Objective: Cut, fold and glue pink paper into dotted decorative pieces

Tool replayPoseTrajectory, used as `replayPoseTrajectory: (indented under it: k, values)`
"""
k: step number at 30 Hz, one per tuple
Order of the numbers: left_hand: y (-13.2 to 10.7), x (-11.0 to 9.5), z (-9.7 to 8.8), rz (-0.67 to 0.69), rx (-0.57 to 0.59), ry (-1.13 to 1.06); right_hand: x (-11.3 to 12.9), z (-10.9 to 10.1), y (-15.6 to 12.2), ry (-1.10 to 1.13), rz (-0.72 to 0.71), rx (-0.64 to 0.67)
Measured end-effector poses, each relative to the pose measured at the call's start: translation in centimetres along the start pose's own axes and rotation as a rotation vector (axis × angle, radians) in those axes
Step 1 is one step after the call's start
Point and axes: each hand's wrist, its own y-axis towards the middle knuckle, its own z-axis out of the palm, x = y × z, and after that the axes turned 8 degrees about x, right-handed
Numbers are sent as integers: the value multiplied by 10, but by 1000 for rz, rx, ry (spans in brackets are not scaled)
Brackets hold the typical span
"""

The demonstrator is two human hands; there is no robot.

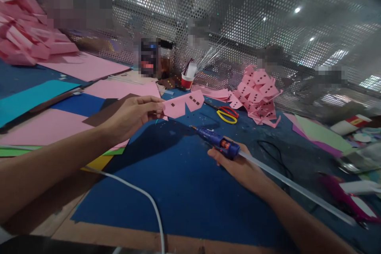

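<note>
My left hand is closed in a pinch on a pink paper cutout with small dark squares on it, held just above the blue mat. My right hand grips a blue glue gun whose nozzle points left toward the cutout, a short gap below it. A long clear glue stick juts out of the gun's back over my right forearm.
A heap of similar pink cutouts lies at the back right, with red and yellow scissors beside it. A red paper cup and dark jars stand against the perforated metal wall. Coloured paper sheets cover the left. A white cable crosses the front.
</note>
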Motion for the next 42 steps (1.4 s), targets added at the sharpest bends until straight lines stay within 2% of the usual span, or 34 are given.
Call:
replayPoseTrajectory:
  k: [7, 12, 16, 25, 33, 42]
  values:
    - [3, 1, -4, -7, -79, -11, -3, -4, 8, 2, 142, 69]
    - [7, 3, -10, -13, -111, -18, -5, 0, 12, -116, 111, 66]
    - [7, 2, -8, -21, -122, -19, -5, 2, 13, -200, 55, 39]
    - [4, 5, -6, 10, -119, 62, 9, -1, 17, -240, -23, 104]
    - [5, 5, -6, 7, -90, 46, 9, -1, 19, -292, 5, 125]
    - [4, 5, -5, 12, -111, 64, 13, -1, 20, -306, 13, 143]
